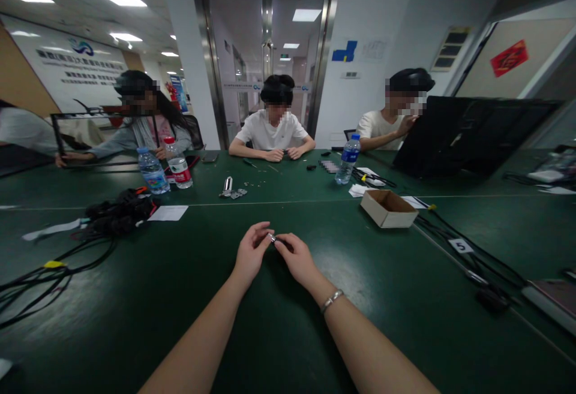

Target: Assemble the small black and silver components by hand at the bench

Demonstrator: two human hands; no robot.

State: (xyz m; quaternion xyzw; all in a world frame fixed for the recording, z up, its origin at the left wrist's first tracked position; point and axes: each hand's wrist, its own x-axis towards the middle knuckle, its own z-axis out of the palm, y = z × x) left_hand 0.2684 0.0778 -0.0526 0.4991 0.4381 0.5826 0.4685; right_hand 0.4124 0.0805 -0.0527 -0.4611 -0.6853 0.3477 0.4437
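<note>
Between my two hands, above the green table [202,274], is a small shiny metal piece [272,238] with a dark part at its right end. My left hand [252,250] pinches its left side between thumb and fingers. On the other side, the thumb and fingers of my right hand [294,253] close on the dark end. The fingertips hide much of the piece, so its exact shape cannot be made out. A metal bracelet [332,301] circles my right wrist.
An open cardboard box [389,217] stands right of my hands, near black cables [486,250]. Metal parts [231,190] lie ahead. Bottles [153,172] and a black bundle [119,217] are at left. Several people sit across the table, one [272,130] straight ahead.
</note>
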